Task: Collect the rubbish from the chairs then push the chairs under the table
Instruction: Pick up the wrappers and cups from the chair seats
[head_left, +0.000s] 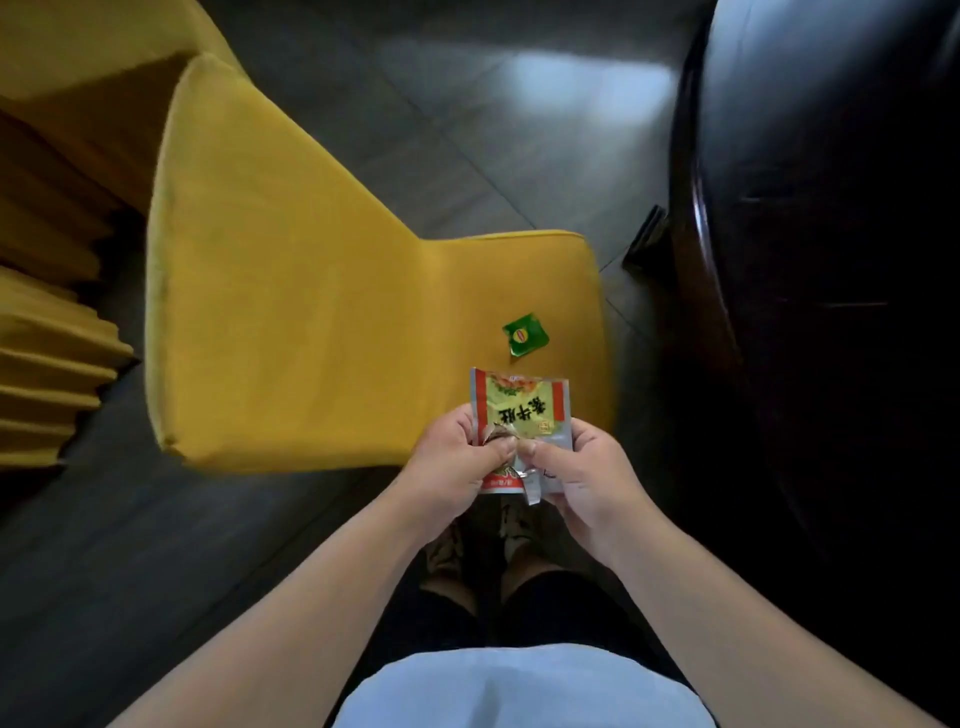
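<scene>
A yellow upholstered chair (322, 291) stands in front of me, its seat toward the dark table (831, 260) on the right. A small green wrapper (525, 335) lies on the seat near its right edge. Just over the seat's near edge I hold a silver, red and yellow snack packet (519, 408) with both hands. My left hand (457, 467) pinches its lower left part together with some smaller crumpled wrappers. My right hand (582, 478) pinches its lower right part. The fingertips of both hands nearly meet.
Dark tiled floor (467, 130) surrounds the chair. Another yellow chair (78, 62) stands at the upper left, and yellow pleated fabric (47, 364) hangs at the left edge. The table's dark leg foot (647, 239) sits on the floor close to the chair's seat.
</scene>
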